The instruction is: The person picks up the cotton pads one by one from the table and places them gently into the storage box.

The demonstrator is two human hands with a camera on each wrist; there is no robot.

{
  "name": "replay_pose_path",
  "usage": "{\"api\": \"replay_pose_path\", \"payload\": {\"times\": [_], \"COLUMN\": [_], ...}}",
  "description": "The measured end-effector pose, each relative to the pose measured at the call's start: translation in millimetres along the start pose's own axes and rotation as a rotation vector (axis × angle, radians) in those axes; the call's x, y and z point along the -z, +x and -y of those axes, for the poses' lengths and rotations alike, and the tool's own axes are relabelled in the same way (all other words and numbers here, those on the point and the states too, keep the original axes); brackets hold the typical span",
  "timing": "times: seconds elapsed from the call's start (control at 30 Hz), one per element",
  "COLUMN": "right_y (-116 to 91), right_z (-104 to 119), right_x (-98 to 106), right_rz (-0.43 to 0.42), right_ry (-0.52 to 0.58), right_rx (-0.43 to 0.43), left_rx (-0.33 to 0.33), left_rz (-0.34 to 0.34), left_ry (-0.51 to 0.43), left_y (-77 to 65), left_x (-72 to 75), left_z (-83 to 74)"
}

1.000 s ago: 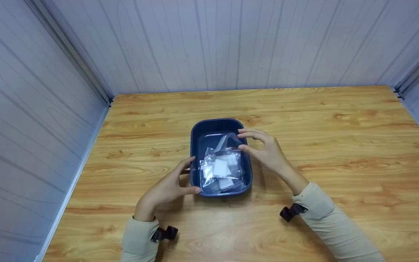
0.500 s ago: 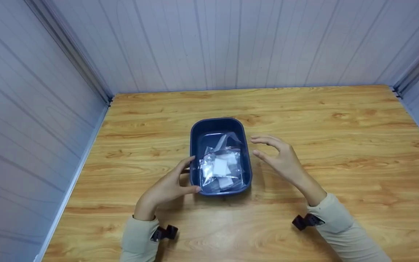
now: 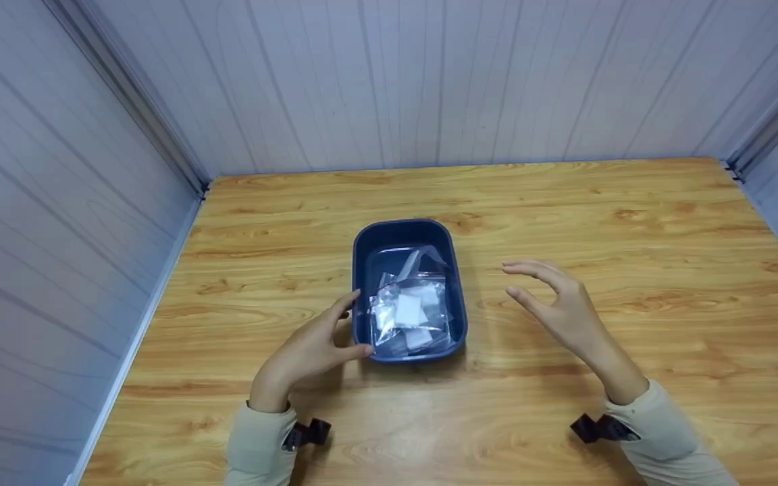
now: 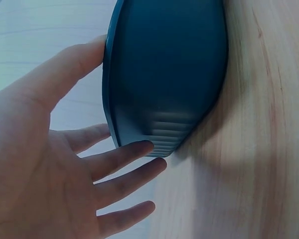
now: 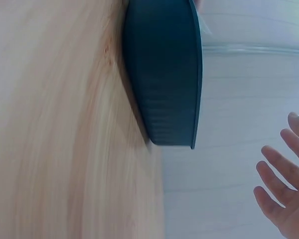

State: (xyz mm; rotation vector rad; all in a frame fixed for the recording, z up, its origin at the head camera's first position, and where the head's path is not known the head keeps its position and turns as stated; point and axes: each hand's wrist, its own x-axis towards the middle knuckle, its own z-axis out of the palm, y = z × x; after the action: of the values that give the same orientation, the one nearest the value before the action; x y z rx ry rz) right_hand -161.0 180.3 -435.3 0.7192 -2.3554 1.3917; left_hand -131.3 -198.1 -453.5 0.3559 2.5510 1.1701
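A dark blue plastic bin (image 3: 458,290) stands on the wood-grain table, with several clear zip bags (image 3: 433,304) heaped in its near half. White pieces show inside the bags. My left hand (image 3: 308,347) is at the bin's left side, its thumb on the rim near the front corner and fingertips at the side wall. In the left wrist view, the left hand's fingers (image 4: 122,191) are spread and mostly straight beside the ribbed end of the bin. My right hand (image 3: 568,314) hovers right of the bin, apart from it, fingers loosely bent and holding nothing.
The wood-grain table (image 3: 632,229) extends on both sides of the bin. A pale panelled back wall (image 3: 402,81) and a left side wall (image 3: 58,236) border it. Small black wrist cameras sit at both sleeve cuffs.
My right hand has moved from over the bin's right rim, out to the right and slightly toward the front. The left hand, bin and bags have stayed put.
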Motion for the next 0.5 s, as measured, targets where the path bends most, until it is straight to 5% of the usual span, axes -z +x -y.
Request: {"api": "replay_pose_path", "payload": {"times": [0.5], "right_y": [-12], "right_z": [-13], "right_x": [28], "right_rz": [-0.070], "right_ry": [-0.069], "right_rx": [-0.045], "left_rx": [0.013], "left_rz": [-0.102], "left_ry": [0.036], "left_y": [-3.5], "left_x": [9.3], "left_z": [4.7]}}
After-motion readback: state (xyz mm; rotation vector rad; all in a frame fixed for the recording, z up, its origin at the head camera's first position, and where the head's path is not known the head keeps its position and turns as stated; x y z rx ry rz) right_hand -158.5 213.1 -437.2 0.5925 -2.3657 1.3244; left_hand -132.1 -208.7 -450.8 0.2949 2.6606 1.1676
